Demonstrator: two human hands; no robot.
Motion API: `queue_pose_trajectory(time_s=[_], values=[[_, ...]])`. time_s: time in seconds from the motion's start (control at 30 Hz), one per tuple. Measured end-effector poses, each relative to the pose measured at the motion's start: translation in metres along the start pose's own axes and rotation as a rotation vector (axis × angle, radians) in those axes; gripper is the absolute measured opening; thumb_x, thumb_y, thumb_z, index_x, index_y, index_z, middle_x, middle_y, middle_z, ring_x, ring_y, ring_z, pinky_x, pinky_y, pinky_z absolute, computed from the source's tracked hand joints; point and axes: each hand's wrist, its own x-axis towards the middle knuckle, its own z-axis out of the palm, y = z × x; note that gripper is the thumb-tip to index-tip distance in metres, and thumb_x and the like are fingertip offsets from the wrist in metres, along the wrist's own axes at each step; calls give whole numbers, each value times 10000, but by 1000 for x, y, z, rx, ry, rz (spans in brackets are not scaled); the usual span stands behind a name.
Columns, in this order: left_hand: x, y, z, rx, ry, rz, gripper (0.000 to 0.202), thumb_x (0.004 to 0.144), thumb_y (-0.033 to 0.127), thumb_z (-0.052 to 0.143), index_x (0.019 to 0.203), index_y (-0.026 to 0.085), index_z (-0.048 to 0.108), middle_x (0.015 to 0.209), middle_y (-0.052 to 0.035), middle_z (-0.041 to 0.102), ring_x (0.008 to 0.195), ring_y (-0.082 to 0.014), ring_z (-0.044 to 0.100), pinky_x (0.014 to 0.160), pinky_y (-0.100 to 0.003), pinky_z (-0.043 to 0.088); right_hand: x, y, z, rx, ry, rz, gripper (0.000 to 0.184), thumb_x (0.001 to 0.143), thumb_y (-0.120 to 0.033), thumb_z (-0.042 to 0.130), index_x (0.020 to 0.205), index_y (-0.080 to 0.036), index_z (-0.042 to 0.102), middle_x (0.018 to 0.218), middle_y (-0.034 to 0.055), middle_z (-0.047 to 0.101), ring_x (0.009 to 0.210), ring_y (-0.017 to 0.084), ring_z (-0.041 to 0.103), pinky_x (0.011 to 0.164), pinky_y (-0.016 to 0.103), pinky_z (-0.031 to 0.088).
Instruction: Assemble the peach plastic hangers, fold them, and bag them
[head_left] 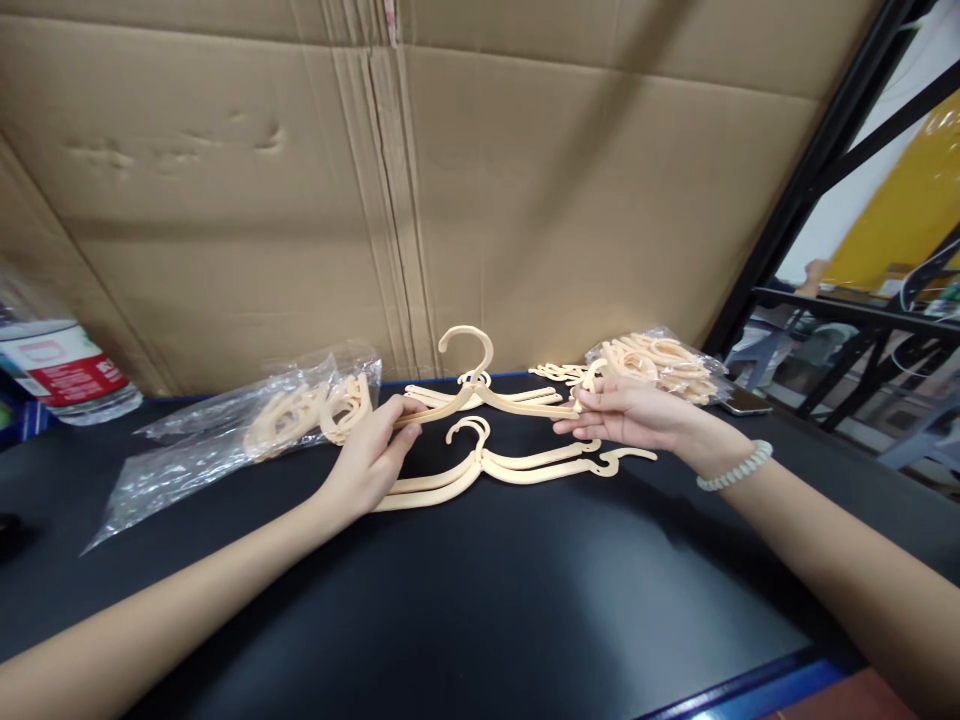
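Cream plastic hanger [480, 388] held off the table, spanning both sets of fingers, hook up. Left hand [371, 460] fingers pinched on its left arm tip; right hand [630, 412] fingers pinched on the right tip. Looks light, thin and stiff with some flex; probably smooth and could snap if bent, so the arm ends are the best hold. More hangers [495, 465] lie just below the fingers on the black table [480, 600]. Plastic bags of parts sit beyond each hand: left bag [225, 440], right bag [660, 360].
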Motion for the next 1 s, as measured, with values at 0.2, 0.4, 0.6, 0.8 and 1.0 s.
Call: queue_pose_trajectory(time_s=[0.2,0.4,0.6,0.8,1.0], values=[[-1,1,0,6,4,23,141,900,267,410,931,207,534,861,-33,643,794,-210,599,742,-341,478,3,3,0,-37,14,-8,193,760,-209,757,690,-166,582,703,38,659,780,192,726,762,263,606],[-1,0,1,32,26,22,139,891,281,425,932,212,538,884,-42,648,814,-218,598,756,-345,481,3,7,7,-74,46,-46,227,778,-166,741,676,-183,538,714,32,662,699,145,700,780,281,614],[-2,-2,2,29,36,37,144,896,275,427,944,209,546,907,-47,650,832,-218,601,758,-341,483,7,13,11,-123,115,-156,255,770,-177,749,692,-192,506,712,27,657,671,153,689,754,323,612],[-2,0,0,12,15,46,185,932,271,394,995,202,553,823,-23,631,743,-194,584,715,-315,469,8,15,15,-179,177,-266,265,770,-225,750,728,-202,490,606,0,616,642,153,675,617,265,574],[-4,-2,2,41,-5,21,215,949,272,382,1066,207,550,766,1,604,701,-186,575,662,-293,456,10,15,16,-116,172,-340,305,736,-326,781,820,-203,514,693,-11,631,653,153,691,645,280,572]])
